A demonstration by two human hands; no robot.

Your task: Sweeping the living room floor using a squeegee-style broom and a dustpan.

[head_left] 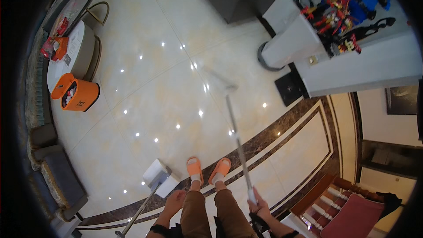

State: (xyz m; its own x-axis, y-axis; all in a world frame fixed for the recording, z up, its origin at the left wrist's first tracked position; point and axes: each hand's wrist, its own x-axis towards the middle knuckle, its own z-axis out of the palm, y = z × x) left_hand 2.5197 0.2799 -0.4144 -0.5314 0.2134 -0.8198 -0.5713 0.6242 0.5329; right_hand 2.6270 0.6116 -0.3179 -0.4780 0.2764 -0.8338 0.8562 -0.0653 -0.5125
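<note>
My right hand [259,206] grips the lower end of a long thin metal pole [243,158], which reaches forward over the tiled floor. The pole's far end is blurred, so its head cannot be made out clearly. My left hand [175,201] hangs beside my left leg, its fingers loosely curled, with nothing seen in it. Just ahead and left of that hand, a white dustpan [168,186] with a long metal handle [140,210] rests on the floor. My feet, in orange slippers [194,166], stand on the dark marble border strip.
An orange bin [86,96] with its lid up stands by white round tables [77,44] at the left. A grey sofa [62,178] lines that side. Grey cabinets [231,3], a ledge with toys [340,16] and a black floor scale [287,87] are ahead right. A railing [325,206] is at lower right.
</note>
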